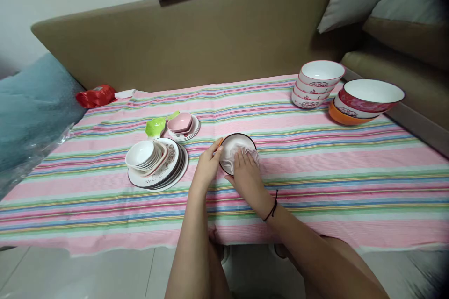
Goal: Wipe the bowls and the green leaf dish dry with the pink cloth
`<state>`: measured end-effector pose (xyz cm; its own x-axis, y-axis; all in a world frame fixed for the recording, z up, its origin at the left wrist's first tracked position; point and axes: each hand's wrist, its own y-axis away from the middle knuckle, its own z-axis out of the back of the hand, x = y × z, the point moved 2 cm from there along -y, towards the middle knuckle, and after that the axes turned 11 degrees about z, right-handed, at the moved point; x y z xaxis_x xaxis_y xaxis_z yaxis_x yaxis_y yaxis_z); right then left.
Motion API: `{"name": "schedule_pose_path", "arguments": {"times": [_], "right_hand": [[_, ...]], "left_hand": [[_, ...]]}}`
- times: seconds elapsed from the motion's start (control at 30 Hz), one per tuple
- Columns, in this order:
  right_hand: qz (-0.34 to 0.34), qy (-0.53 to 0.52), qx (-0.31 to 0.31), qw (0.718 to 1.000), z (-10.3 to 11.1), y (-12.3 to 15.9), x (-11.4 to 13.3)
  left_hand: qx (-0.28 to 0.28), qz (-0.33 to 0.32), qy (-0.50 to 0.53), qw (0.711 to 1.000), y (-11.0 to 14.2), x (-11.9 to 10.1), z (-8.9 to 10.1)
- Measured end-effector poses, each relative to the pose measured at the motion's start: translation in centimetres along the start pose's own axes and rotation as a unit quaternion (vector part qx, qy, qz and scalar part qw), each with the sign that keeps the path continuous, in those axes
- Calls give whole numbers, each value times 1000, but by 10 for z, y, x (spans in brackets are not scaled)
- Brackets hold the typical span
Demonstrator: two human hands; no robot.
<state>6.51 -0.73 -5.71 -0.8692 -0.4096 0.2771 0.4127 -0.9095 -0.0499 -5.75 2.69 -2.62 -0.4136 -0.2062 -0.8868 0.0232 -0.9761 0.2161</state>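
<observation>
A small dark-rimmed bowl (235,141) is tilted toward me above the striped cloth. My left hand (206,166) grips its left rim, fingers closed on the edge. My right hand (247,174) presses a pale cloth (234,152) into the bowl's inside, with its fingers bent over the cloth. A thin black cord circles my right wrist.
A stack of plates with small white bowls (156,162) lies left of my hands, with a pink dish (181,123) and a green leaf dish (156,126) behind. Stacked red-and-white bowls (317,83) and larger bowls (365,100) stand far right. A red packet (95,96) lies far left.
</observation>
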Motion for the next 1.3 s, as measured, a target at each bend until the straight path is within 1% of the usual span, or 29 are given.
{"name": "schedule_pose_path", "arguments": {"times": [0.07,0.13,0.23,0.37,0.43,0.47,0.5,0.57,0.73,0.8,0.87,0.9,0.97,1.03,1.1,1.2,1.3], "right_hand": [[6,9,23,1000,4,4,5],[50,-3,22,999,10,6,5],[117,-70,7,991,16,7,-4],[197,-154,-2,968,8,3,-14],[236,-156,-10,959,1,0,-14],[241,-149,-15,959,-3,-2,-14],[238,-140,-19,961,-6,-3,-14],[207,-120,-28,970,-9,-6,-13],[95,-62,-44,993,-6,-5,-11],[61,-42,-28,997,-4,-2,-8],[50,-31,-1,998,0,2,-6],[56,-30,10,998,3,4,-5],[90,-47,22,995,11,8,-4],[125,-91,23,988,20,10,-7],[149,-157,25,976,26,10,-13],[178,-248,41,951,26,7,-23],[211,-281,42,935,20,3,-28]], "left_hand": [[-3,-3,-4,1000,0,-1,0],[-1,-7,0,1000,-1,-2,0],[6,-6,4,1000,-1,-2,0],[3,-11,-8,1000,0,-5,1],[8,-12,-4,1000,0,-7,1],[11,-10,0,1000,0,-7,1],[14,-7,6,1000,0,-7,0],[19,-7,17,1000,0,-6,0],[24,-13,24,999,0,-3,1],[20,-9,14,1000,0,-3,1],[16,-9,-1,1000,0,-4,1],[15,-10,-7,1000,0,-4,1],[16,-12,-14,1000,0,-5,0],[21,-11,-13,1000,1,-6,1],[27,-10,-11,1000,1,-7,1],[36,-17,-16,999,1,-9,1],[40,-21,-17,999,2,-11,1]]}}
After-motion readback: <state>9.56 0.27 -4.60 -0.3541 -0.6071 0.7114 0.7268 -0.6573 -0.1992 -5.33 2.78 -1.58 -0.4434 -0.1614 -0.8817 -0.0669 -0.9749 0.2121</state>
